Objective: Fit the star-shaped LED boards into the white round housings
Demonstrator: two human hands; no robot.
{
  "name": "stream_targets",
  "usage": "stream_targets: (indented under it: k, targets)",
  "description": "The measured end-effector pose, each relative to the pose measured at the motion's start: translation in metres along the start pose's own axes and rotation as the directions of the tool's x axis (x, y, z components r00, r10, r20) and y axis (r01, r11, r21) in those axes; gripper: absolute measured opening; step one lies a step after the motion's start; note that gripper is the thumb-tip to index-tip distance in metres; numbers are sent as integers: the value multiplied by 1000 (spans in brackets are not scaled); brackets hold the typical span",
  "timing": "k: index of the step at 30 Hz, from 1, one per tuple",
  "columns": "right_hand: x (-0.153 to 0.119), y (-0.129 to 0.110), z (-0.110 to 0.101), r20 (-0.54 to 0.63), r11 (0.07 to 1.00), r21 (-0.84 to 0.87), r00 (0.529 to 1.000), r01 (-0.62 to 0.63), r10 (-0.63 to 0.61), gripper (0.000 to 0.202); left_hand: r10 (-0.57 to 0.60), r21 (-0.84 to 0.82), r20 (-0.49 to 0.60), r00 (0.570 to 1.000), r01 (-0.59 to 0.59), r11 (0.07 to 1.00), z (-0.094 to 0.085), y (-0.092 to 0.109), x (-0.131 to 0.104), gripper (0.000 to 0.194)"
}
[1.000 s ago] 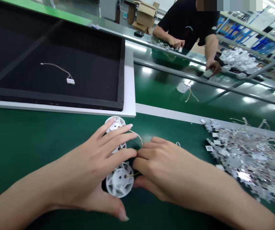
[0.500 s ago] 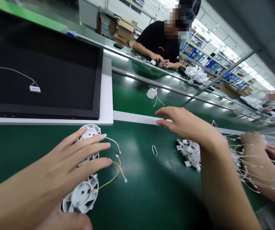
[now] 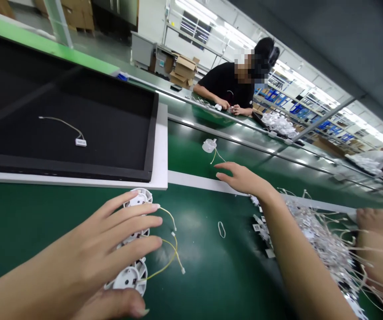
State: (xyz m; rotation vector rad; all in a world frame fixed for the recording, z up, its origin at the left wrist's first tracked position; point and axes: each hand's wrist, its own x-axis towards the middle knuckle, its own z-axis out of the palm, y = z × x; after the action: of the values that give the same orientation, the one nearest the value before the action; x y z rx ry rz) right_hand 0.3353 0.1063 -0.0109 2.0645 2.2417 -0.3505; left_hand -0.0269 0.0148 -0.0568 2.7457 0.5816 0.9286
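Three white fan-like wheels (image 3: 138,198) stand in a column on the green surface (image 3: 191,284), just below the black tray's (image 3: 61,166) near right corner, the left hand (image 3: 111,242) spread over them, fingers loosely around. The right hand (image 3: 240,177) reaches over the white strip (image 3: 198,182), fingers parted, holding nothing, near a clear piece (image 3: 209,146).

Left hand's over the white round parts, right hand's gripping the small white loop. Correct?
One error: the right hand isn't gripping the small white loop. Head view shows the loop lying on the green tabletop, apart from that hand. The left hand is over the white round parts, as you said.
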Motion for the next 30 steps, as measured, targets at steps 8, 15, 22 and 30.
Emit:
stream_targets:
  k: [8, 15, 22, 30]
  targets:
    - [80, 3, -2, -135, 984, 82, 977, -156, 166, 41, 45, 34, -26, 999, -44, 998, -1, 2, -1, 36]
    - [117, -14, 14, -317, 974, 119, 922, -191, 220, 43, 52, 39, -146, 988, -47, 998, -5, 6, 8, 27]
    - [127, -24, 36, -386, 985, 129, 909, -115, 157, 41, 91, 71, -75, 993, -85, 994, -17, 3, 15, 25]
    - [141, -37, 41, -434, 994, 105, 898, -30, 73, 41, 77, 76, -56, 995, -73, 994, -14, 2, 14, 22]
